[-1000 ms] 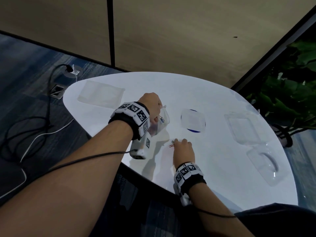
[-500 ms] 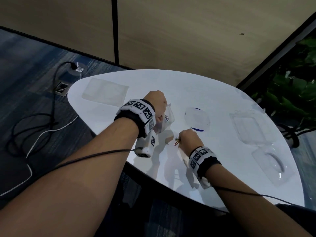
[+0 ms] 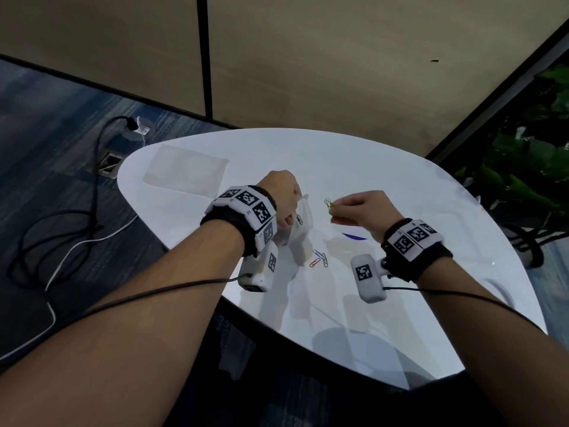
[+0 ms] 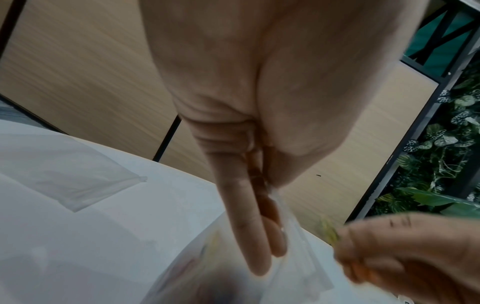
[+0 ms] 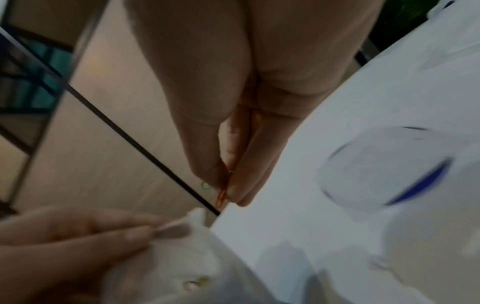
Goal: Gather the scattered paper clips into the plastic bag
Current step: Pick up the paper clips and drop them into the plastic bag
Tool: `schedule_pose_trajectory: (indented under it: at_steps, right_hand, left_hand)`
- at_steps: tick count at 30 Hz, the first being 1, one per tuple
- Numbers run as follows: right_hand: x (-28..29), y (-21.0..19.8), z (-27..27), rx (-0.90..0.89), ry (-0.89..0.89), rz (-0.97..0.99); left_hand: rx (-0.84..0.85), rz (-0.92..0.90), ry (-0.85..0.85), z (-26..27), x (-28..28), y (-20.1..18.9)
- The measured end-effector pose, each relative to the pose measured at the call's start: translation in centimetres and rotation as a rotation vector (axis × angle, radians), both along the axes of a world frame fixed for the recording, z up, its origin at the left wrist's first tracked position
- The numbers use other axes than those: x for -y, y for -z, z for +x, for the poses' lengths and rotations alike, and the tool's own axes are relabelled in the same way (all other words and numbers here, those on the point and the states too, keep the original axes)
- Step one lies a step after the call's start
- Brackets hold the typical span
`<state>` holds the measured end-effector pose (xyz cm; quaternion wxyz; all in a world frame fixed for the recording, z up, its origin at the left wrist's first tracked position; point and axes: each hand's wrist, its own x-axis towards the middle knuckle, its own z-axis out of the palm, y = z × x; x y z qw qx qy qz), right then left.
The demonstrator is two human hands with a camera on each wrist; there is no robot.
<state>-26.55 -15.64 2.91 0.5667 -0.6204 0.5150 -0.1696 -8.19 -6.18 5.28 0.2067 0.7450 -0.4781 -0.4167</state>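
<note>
My left hand (image 3: 289, 218) holds a clear plastic bag (image 3: 303, 229) up by its rim above the white table (image 3: 385, 180); a few clips show inside it. My right hand (image 3: 335, 208) is raised just right of the bag's mouth and pinches a small bunch of paper clips (image 3: 328, 204), green and yellow in the head view. The right wrist view shows a green clip (image 5: 205, 185) and an orange clip (image 5: 221, 198) sticking out between thumb and finger, with the bag's rim (image 5: 176, 226) just below. Three loose clips (image 3: 318, 258), blue and orange, lie on the table under the hands.
A second flat clear bag (image 3: 184, 174) lies at the table's far left. A round clear lid with a blue edge (image 5: 384, 166) sits right of the hands. Cables (image 3: 77, 235) run over the floor on the left. A plant (image 3: 529, 167) stands at the right.
My right hand rose from the table with clips pinched in it and moved up beside the bag's mouth. The clips left on the table came into view. The left hand kept holding the bag.
</note>
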Motion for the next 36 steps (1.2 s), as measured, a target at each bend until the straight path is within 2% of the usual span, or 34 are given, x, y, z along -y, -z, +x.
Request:
schedule_pose_trajectory:
  at_steps: [3,9,11,13,15,17,18,19,23,28,30,36]
  right_hand:
    - [-1.3,-2.2,1.8,0.053,-0.083,-0.067]
    - [-3.7,-1.4,4.4,-0.225,-0.365,-0.435]
    - [-3.6,-1.2,4.3,-0.237,-0.346,-0.487]
    - [-3.2,-0.2,3.5,-0.24,-0.222,-0.479]
    - [-3.3,1.7,2.0,-0.447,-0.187,-0.465]
    - [-4.5,4.2,0.4,-0.788,-0.352,-0.407]
    - [-5.4,5.4,-0.1,-0.892,-0.413,-0.38]
    - [-6.3,6.5,-0.4,-0.919,-0.429,-0.387]
    - [-8.9,9.7,0.0,-0.788,-0.425,-0.622]
    - [-9.2,10.3,0.3,-0.807,-0.486,-0.758]
    - [-8.8,10.0,0.1,-0.806,-0.468,-0.744]
    - [-8.1,8.3,0.1,-0.658,-0.284,-0.486]
  left_hand:
    - [0.005,-0.023,0.004,-0.3,-0.1,0.2]
    - [0.028,-0.059,-0.023,0.2,-0.2,0.6]
    - [0.022,-0.064,-0.036,0.3,-0.2,0.6]
    - [0.011,-0.061,-0.044,0.5,-0.1,0.7]
    - [0.009,-0.056,-0.042,0.5,-0.2,0.7]
    - [0.005,-0.051,-0.038,0.7,-0.3,0.5]
    - [0.002,-0.047,-0.036,0.8,-0.3,0.4]
    - [0.0,-0.038,-0.031,0.9,-0.4,0.3]
    - [0.002,-0.025,-0.02,1.3,-0.8,-0.2]
    - [0.053,-0.049,-0.029,1.3,-1.2,-0.3]
    - [0.048,-0.05,-0.032,1.3,-1.2,-0.4]
    - [0.04,-0.05,-0.028,1.4,-1.3,-0.7]
